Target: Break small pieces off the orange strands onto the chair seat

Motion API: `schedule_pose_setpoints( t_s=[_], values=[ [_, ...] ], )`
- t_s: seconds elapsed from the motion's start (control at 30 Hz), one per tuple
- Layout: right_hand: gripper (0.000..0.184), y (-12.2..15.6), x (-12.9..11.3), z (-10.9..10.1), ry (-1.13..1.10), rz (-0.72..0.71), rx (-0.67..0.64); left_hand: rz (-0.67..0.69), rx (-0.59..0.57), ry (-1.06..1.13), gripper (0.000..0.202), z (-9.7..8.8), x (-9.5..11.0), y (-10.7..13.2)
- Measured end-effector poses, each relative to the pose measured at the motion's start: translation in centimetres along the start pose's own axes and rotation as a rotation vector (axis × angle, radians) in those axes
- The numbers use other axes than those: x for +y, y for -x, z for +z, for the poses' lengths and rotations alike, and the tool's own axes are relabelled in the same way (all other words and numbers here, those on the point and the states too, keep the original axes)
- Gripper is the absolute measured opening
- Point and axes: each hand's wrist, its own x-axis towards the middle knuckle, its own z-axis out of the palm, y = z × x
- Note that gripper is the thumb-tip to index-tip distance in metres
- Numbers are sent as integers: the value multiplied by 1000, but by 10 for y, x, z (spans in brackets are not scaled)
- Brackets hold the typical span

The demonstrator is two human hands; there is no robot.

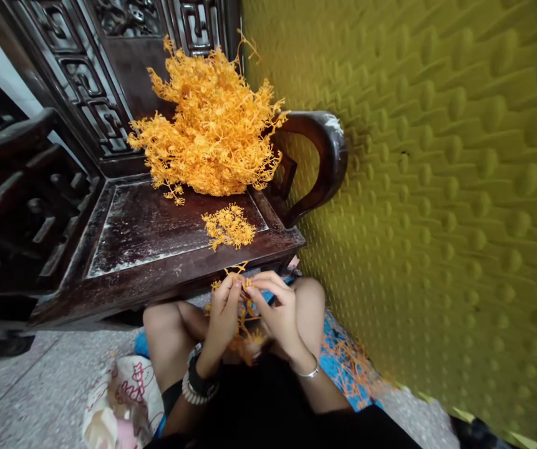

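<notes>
My left hand [224, 312] and my right hand [277, 312] meet above my knees, both pinched on a small orange plastic sprig [240, 282]. More orange sprigs lie in my lap [249, 340]. A big heap of the same orange branched pieces [209, 125] sits on the seat of a dark carved wooden chair [141, 231] in front of me. A smaller cluster [228, 227] lies near the seat's front edge, just beyond my hands.
A yellow-green wall with raised bumps [436, 187] fills the right side. The chair's curved armrest [328, 156] touches it. A blue cloth with scattered orange sprigs [347, 368] lies by my right leg. A white printed bag [123, 399] rests on the speckled floor at left.
</notes>
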Motion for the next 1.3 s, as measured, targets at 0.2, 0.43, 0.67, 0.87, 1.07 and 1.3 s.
schedule_pose_setpoints(
  t_s=[0.2, 0.43, 0.67, 0.87, 1.07, 1.3],
  values=[
    [27, -17, 4, -10, -209, 263, -303, -126, -164, 246, 33, -7, 1, -8],
    [35, -29, 4, -14, -355, 431, -587, -86, -113, 71, 47, -14, -3, -11],
    [36, -30, 11, -15, -372, 436, -670, -97, -100, -6, 50, -19, 1, -11],
    [31, -30, 11, -4, -463, 480, -460, -126, -172, 87, 53, -23, -6, -14],
    [30, -30, 10, 1, -356, 442, -447, -123, -140, 73, 52, -29, -9, -17],
    [28, -37, 10, -5, 36, 149, -562, -60, -71, -55, 53, -33, -5, -19]
  ],
)
